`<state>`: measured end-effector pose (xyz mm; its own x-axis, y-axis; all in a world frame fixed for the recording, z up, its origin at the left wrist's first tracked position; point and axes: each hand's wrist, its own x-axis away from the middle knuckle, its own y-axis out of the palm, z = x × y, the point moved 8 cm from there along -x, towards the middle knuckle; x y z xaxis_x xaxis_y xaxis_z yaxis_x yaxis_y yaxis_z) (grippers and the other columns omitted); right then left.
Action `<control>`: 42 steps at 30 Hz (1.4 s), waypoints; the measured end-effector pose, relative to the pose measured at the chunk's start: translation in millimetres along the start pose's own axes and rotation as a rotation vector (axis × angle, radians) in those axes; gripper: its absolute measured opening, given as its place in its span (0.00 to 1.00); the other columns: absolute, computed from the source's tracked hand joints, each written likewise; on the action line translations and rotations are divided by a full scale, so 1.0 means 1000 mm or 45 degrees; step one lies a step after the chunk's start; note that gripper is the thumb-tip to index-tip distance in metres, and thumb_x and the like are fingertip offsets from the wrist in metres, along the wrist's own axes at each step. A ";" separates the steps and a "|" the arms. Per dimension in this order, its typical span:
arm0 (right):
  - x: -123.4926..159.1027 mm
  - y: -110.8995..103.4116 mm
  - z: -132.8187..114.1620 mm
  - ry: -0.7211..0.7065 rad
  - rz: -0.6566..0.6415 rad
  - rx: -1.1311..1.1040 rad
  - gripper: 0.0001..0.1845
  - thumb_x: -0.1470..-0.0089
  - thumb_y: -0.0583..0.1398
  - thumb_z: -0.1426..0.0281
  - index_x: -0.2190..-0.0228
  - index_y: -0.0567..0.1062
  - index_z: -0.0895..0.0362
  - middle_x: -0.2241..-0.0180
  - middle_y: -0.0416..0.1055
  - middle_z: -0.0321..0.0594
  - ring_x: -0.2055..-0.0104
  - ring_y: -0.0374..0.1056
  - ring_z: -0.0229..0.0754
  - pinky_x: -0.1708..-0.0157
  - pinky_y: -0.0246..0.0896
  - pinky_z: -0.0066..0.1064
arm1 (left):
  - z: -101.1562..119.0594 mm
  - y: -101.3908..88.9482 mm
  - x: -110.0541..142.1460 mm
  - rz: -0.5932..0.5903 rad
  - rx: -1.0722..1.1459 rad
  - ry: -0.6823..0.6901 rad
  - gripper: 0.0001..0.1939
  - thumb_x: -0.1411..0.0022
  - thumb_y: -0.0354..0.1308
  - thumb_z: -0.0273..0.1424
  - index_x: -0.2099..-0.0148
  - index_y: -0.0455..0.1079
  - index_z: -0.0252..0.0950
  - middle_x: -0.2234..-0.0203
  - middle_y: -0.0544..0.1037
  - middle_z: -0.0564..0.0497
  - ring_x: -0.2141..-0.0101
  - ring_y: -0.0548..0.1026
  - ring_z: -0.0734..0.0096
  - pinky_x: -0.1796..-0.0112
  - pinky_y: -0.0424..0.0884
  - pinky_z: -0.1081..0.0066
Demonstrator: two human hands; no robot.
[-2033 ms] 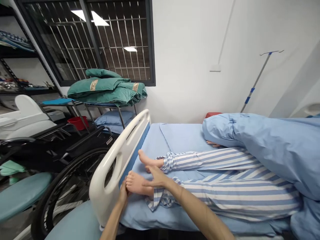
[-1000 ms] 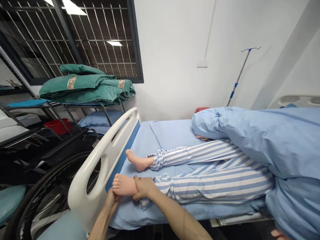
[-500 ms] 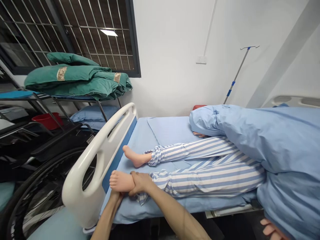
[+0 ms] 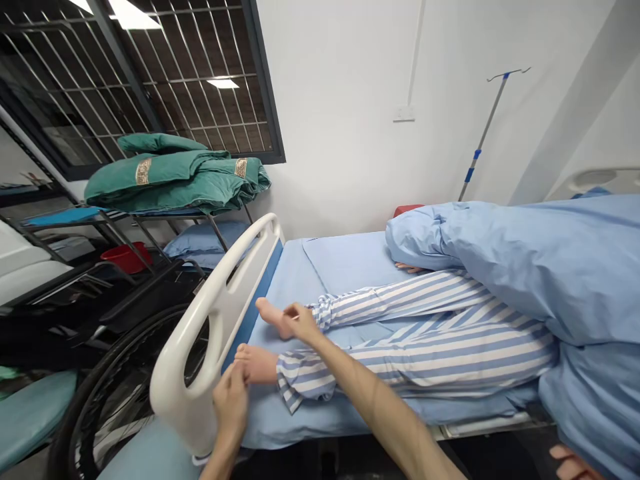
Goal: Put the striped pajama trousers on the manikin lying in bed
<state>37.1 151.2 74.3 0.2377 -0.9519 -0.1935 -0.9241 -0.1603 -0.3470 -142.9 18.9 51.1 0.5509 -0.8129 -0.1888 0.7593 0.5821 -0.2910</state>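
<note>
touching toes (image 4: pixel 243 353) of near foot (image 4: pixel 263 365) with curled left hand (image 4: pixel 231 399); holding bunched right hand (image 4: pixel 303 325) at far foot (image 4: pixel 271 315); cannot tell whether pinching

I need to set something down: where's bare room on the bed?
Bare sheet shows beyond the farther striped leg, between the footboard and the quilt; a narrow strip runs along the near edge. The foot end is crowded: left hand by the nearer foot, right hand at the farther foot.

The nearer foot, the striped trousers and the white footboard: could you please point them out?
Nearer foot (image 4: pixel 263 365): head view, behind the toes.
Striped trousers (image 4: pixel 425 367): head view, nearer leg.
White footboard (image 4: pixel 237 303): head view, inner panel.
</note>
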 end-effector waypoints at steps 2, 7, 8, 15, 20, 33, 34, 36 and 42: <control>-0.003 -0.041 0.029 0.093 0.163 0.043 0.09 0.47 0.57 0.75 0.63 0.74 0.56 0.63 0.76 0.40 0.58 0.73 0.44 0.54 0.66 0.34 | 0.037 0.050 -0.008 -0.126 -0.069 0.175 0.19 0.38 0.50 0.46 0.76 0.60 0.41 0.81 0.65 0.53 0.75 0.67 0.67 0.71 0.66 0.67; 0.020 -0.118 0.103 0.135 0.246 0.194 0.05 0.49 0.57 0.75 0.70 0.72 0.56 0.67 0.76 0.40 0.62 0.73 0.43 0.57 0.66 0.33 | 0.075 0.201 -0.034 -0.527 -0.302 0.553 0.22 0.37 0.42 0.28 0.44 0.67 0.31 0.55 0.77 0.39 0.57 0.76 0.61 0.53 0.72 0.62; 0.025 -0.128 0.112 0.145 0.243 0.218 0.05 0.49 0.57 0.75 0.70 0.72 0.55 0.67 0.77 0.40 0.63 0.73 0.42 0.59 0.66 0.33 | 0.069 0.220 -0.038 -0.597 -0.447 0.659 0.26 0.38 0.42 0.25 0.39 0.64 0.28 0.51 0.76 0.36 0.54 0.76 0.58 0.51 0.71 0.60; -0.015 -0.123 0.061 -0.003 0.140 0.370 0.06 0.46 0.57 0.70 0.74 0.70 0.55 0.74 0.73 0.35 0.69 0.68 0.38 0.67 0.57 0.27 | -0.002 0.206 -0.059 -0.671 -1.240 1.029 0.31 0.37 0.43 0.22 0.31 0.59 0.31 0.45 0.73 0.34 0.45 0.72 0.54 0.43 0.65 0.55; -0.062 -0.055 0.030 -0.189 -0.023 0.580 0.18 0.40 0.57 0.66 0.81 0.67 0.55 0.81 0.65 0.32 0.75 0.59 0.35 0.71 0.46 0.27 | 0.002 0.178 -0.060 -0.576 -1.378 1.059 0.26 0.36 0.43 0.21 0.41 0.71 0.37 0.45 0.74 0.37 0.43 0.68 0.49 0.41 0.61 0.49; -0.069 -0.039 0.098 0.051 0.104 0.394 0.27 0.33 0.49 0.60 0.83 0.65 0.54 0.81 0.64 0.34 0.75 0.59 0.38 0.73 0.43 0.29 | 0.094 0.171 -0.121 -0.268 0.093 0.279 0.17 0.41 0.51 0.37 0.80 0.56 0.39 0.86 0.61 0.57 0.80 0.61 0.76 0.74 0.61 0.73; -0.070 -0.041 0.099 0.049 0.122 0.341 0.27 0.33 0.48 0.60 0.83 0.63 0.54 0.82 0.62 0.33 0.75 0.57 0.37 0.73 0.43 0.29 | 0.096 0.177 -0.123 -0.219 0.166 0.241 0.18 0.40 0.51 0.37 0.81 0.54 0.39 0.87 0.60 0.57 0.81 0.60 0.76 0.74 0.60 0.74; -0.072 -0.045 0.102 0.049 0.156 0.212 0.27 0.33 0.47 0.60 0.84 0.59 0.54 0.83 0.57 0.32 0.76 0.55 0.37 0.73 0.44 0.28 | 0.086 0.192 -0.124 -0.132 0.168 0.169 0.19 0.40 0.49 0.36 0.81 0.52 0.39 0.87 0.57 0.58 0.81 0.58 0.77 0.74 0.58 0.74; -0.072 -0.055 0.112 0.068 0.367 0.016 0.26 0.34 0.47 0.60 0.83 0.58 0.53 0.84 0.58 0.31 0.77 0.55 0.36 0.74 0.48 0.28 | 0.015 0.247 -0.095 -0.282 -0.751 0.204 0.13 0.36 0.50 0.29 0.72 0.69 0.35 0.78 0.72 0.48 0.72 0.70 0.68 0.68 0.58 0.71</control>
<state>104.5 257.6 5.0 -0.0505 -0.9701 -0.2374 -0.9473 0.1218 -0.2963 -2.3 240.2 11.0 0.3102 -0.9316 -0.1892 0.5061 0.3304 -0.7967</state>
